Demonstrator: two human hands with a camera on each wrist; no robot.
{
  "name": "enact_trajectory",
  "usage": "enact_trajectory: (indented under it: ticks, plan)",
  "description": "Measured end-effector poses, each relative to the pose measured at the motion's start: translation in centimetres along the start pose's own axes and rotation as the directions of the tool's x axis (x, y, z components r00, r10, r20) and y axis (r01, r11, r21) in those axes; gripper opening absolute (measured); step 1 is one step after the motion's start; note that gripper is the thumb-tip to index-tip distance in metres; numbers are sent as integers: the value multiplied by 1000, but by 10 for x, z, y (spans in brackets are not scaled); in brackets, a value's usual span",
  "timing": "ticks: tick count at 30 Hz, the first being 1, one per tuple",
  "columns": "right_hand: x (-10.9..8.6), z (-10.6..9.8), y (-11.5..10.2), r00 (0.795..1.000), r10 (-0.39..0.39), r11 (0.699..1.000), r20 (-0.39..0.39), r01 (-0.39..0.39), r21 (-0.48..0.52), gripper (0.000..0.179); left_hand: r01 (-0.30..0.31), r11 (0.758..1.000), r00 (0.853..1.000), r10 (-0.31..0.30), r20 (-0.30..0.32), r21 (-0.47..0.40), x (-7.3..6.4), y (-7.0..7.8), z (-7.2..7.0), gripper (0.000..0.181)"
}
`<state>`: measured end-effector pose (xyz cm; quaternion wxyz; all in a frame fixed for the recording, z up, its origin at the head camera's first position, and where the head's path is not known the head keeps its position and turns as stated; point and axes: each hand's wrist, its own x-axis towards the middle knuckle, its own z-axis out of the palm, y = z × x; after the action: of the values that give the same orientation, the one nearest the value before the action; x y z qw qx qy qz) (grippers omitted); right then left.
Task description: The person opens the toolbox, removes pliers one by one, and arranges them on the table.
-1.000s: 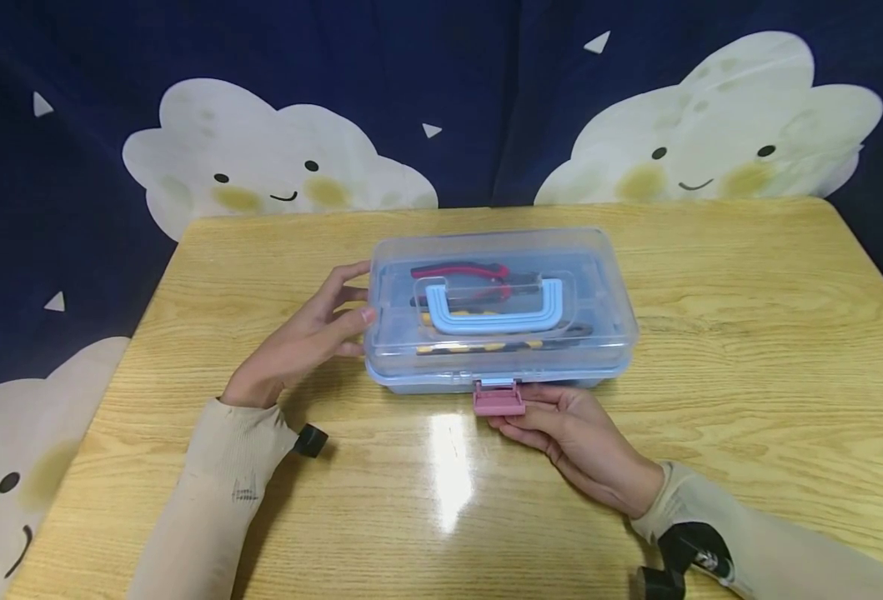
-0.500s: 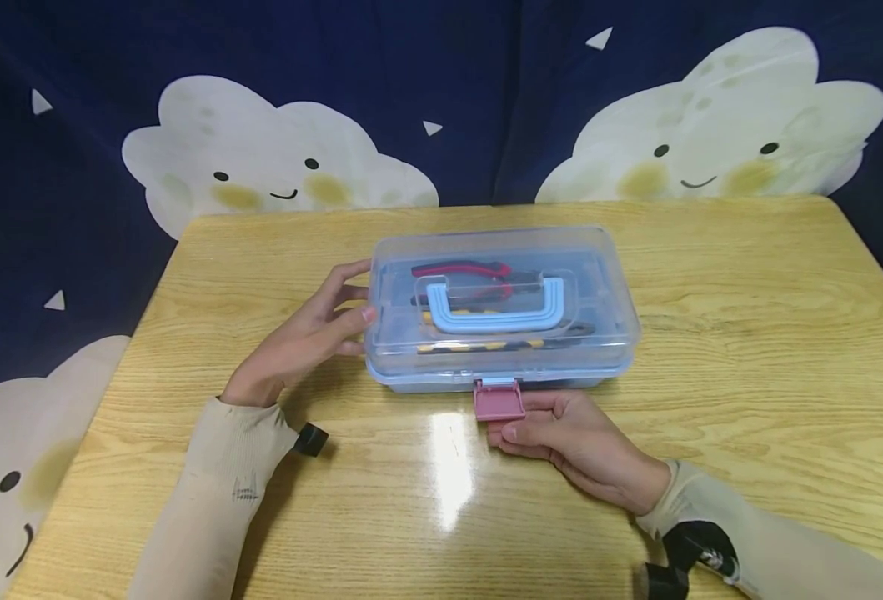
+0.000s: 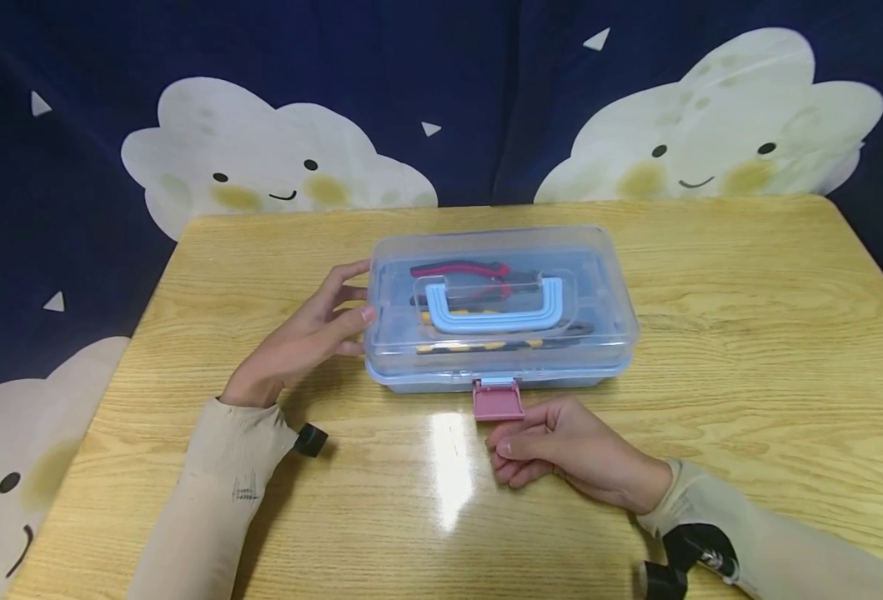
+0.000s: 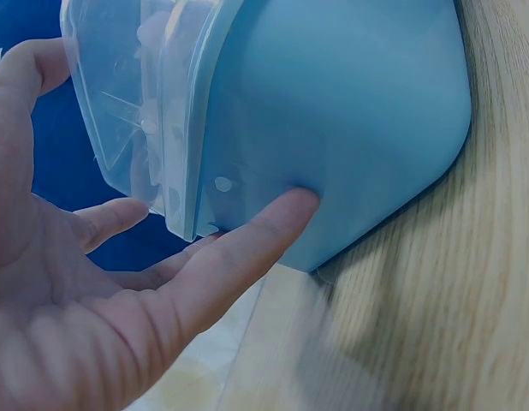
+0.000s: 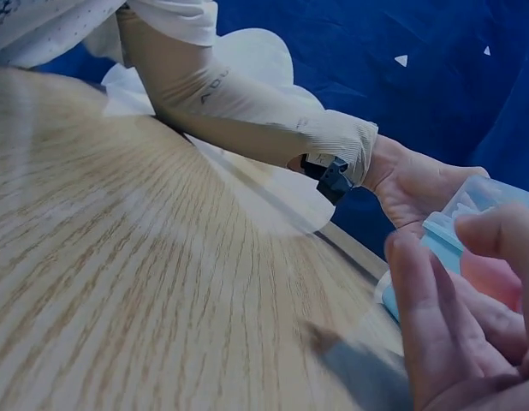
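A toolbox (image 3: 396, 362) with a blue base and clear lid sits on the table, its lid down. My left hand (image 3: 298, 342) rests against its left end, fingers spread; in the left wrist view a fingertip (image 4: 294, 201) touches the blue wall. At the front, the pink latch (image 3: 498, 402) is swung outward from the box. My right hand (image 3: 584, 450) is just right of and below the latch, fingers loosely bent, index finger close to its edge; contact is unclear. Through the lid show red-and-black pliers (image 3: 459, 268) and a yellow-and-black-handled tool (image 3: 479, 346).
A light-blue carrying handle (image 3: 497, 323) lies folded on the lid. The wooden table (image 3: 749, 350) extends on both sides of the box. Behind it hangs a dark blue curtain (image 3: 486, 100) with cloud prints.
The pink latch has tipped lower, showing more of its inner face. My right hand's fingers have come away from it, down and toward me. The left hand and toolbox have stayed put.
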<state>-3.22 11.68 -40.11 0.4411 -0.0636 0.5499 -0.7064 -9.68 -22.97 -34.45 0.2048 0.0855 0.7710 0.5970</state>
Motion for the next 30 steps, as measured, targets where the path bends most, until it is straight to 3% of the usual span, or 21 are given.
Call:
enact_trajectory:
  ticks: [10,20,30]
  plan:
    - [-5,5,-2,995,-31,981,92,48,-187,38,-10,1000,1000,10,4,-2,-1,0,0,63]
    - [-8,9,-7,993,-77,970,93,96,-223,42,-23,1000,1000,23,10,13,-1,0,-1,63]
    - [-16,8,-15,979,-142,919,147,185,-348,34,-13,1000,1000,13,2,25,-1,-1,0,63]
